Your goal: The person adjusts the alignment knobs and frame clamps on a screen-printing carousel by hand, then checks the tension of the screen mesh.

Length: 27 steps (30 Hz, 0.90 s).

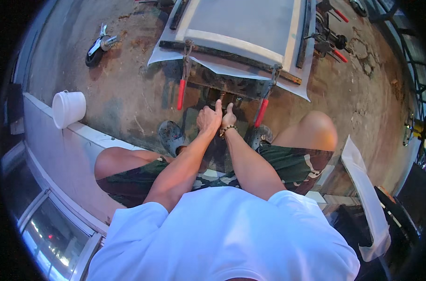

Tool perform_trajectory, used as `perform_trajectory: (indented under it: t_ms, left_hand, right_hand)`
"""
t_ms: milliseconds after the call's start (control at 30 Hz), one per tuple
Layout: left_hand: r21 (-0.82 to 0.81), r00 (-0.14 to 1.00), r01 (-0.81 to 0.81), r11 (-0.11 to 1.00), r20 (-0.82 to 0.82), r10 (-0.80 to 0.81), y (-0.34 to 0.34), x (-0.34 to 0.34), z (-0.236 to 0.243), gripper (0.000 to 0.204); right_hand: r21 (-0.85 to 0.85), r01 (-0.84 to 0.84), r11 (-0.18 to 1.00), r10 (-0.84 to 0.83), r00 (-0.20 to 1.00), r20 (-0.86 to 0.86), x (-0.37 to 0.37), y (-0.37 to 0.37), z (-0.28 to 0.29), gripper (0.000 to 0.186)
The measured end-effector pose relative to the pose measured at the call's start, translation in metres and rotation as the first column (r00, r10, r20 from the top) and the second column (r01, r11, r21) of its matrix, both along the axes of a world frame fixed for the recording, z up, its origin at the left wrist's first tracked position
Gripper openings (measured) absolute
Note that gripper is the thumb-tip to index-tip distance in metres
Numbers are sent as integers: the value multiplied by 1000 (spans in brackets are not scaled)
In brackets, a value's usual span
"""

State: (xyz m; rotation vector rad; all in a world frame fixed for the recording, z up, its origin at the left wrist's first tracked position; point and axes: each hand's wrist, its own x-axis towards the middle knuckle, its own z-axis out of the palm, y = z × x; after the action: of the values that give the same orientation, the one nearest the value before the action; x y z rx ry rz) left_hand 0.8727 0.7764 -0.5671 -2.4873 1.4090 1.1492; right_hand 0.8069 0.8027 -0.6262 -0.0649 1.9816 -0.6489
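Hardware [223, 96] sits low at the near side of the frame [234, 43], between the left clamp [181, 93] and right clamp [261, 112], just beyond the thumbs. The left hand [209, 118] and right hand [227, 119] are side by side, fingers curled and thumbs pointing far; whether they grip anything cannot be told, since their undersides are hidden. Good handling here probably calls for even effort from both hands, wrists straight, forearms steady. Knuckles should stay off the red clamp handles, and the sheet [156, 57] should not be tugged.
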Motion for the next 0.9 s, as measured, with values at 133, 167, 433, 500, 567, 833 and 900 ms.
perform_trajectory:
  t_ms: [133, 167, 433, 500, 567, 833, 900]
  left_hand:
    - [44, 976, -27, 999, -217, 36, -11, 23, -11, 80]
    - [102, 941, -159, 982, -287, 182, -11, 36, -28, 81]
    - [453, 482, -472, 756, -585, 652, -5, 29, -50, 74]
    - [315, 538, -583, 749, -540, 647, 6, 29, -59, 69]
    - [68, 826, -460, 885, -334, 455, 5, 13, -45, 67]
    - [212, 755, -373, 903, -496, 429, -6, 29, -35, 66]
    - [603, 354, -371, 706, -611, 708, -17, 32, -1, 62]
  right_hand:
    - [125, -65, 990, 87, 980, -178, 5, -9, 16, 71]
    - [113, -62, 992, 82, 979, -186, 16, -11, 26, 70]
    - [101, 11, 995, 26, 935, -353, 21, -9, 10, 76]
    - [132, -66, 989, 93, 972, -214, 19, -7, 33, 78]
    - [-14, -68, 998, 66, 989, -135, 8, -13, 28, 81]
    - [54, 15, 998, 0, 966, -259, 20, -8, 23, 68]
    - [-6, 25, 1000, -25, 904, -427, 33, -6, 26, 73]
